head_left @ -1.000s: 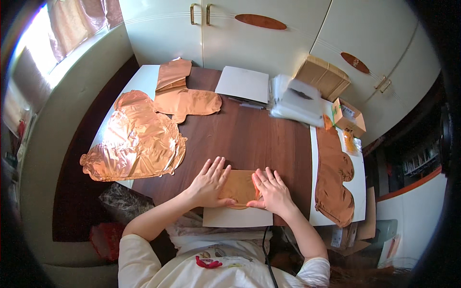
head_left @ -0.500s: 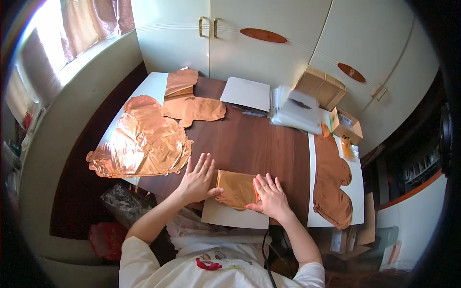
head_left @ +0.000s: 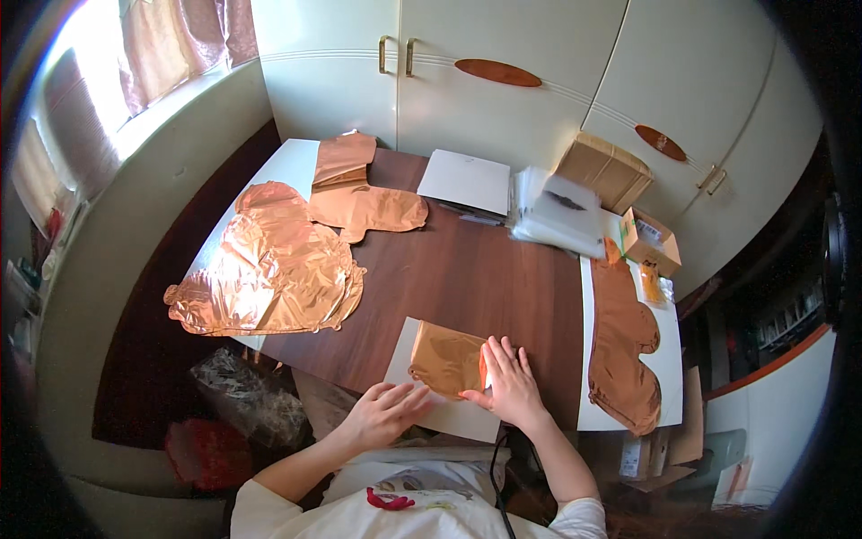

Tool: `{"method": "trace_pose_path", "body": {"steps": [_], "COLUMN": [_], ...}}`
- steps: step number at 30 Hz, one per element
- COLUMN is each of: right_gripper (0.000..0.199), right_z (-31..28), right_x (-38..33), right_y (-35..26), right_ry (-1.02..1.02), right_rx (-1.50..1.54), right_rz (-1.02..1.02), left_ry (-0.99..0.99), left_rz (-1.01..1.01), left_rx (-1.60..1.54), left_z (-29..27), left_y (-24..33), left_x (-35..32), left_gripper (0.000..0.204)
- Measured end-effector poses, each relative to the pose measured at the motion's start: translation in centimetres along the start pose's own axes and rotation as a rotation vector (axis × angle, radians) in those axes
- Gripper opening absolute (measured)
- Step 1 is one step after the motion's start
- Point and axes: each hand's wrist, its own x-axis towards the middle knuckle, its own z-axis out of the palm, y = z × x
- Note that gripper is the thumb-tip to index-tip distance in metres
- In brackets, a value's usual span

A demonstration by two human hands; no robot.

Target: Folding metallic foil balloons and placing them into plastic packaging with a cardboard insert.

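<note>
A folded copper-coloured foil balloon (head_left: 446, 357) lies on a white board (head_left: 460, 419) at the table's near edge. My right hand (head_left: 508, 380) rests flat on the balloon's right end, fingers stretched out. An orange bit of the foil shows beside its thumb and index finger. My left hand (head_left: 388, 414) hovers at the near left side of the board, fingers extended and holding nothing, just off the balloon's lower left corner.
Flat foil balloons (head_left: 278, 260) are piled at the left, with an angular foil piece (head_left: 368, 206) behind. Another balloon (head_left: 621, 332) lies on white board at right. Plastic sleeves (head_left: 557, 214), white sheets (head_left: 465, 181) and a cardboard box (head_left: 603, 171) stand at the back.
My left hand has come off the balloon's left side and moved toward me. The board and balloon have turned slightly clockwise. My right hand stays on the balloon's right end.
</note>
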Motion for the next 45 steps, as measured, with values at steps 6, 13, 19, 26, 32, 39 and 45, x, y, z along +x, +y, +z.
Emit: {"method": "trace_pose_path", "body": {"steps": [6, 13, 19, 26, 32, 39, 45], "right_gripper": [0.095, 0.093, 0.095, 0.092, 0.091, 0.094, 0.088], "right_z": [0.4, 0.9, 1.0, 0.5, 0.5, 0.4, 0.5], "right_x": [-0.3, -0.4, -0.6, -0.1, -0.2, -0.4, -0.4], "right_y": [0.6, 0.2, 0.8, -0.4, -0.1, 0.2, -0.1], "right_ry": [-0.032, 0.044, 0.035, -0.052, -0.072, 0.002, 0.021], "right_rx": [0.045, 0.017, -0.028, -0.055, -0.016, 0.031, -0.021], "right_rz": [0.007, -0.027, -0.006, 0.034, 0.043, 0.004, -0.005], "left_ry": [-0.067, 0.324, 0.247, 0.006, -0.096, -0.166, -0.253], "left_rz": [0.168, -0.089, -0.057, 0.134, -0.043, -0.024, -0.127], "left_rx": [-0.003, -0.034, 0.08, -0.015, 0.079, -0.205, -0.098], "left_z": [-4.4, -13.7, -7.7, 3.9, 3.8, 2.9, 4.1], "left_y": [-2.4, -7.5, -9.1, -10.9, -10.3, -0.4, -0.6], "left_x": [-0.7, -4.2, 5.8, 12.1, 11.0, 9.7, 8.3], "left_gripper": [0.031, 0.011, 0.031, 0.033, 0.047, 0.08, 0.095]}}
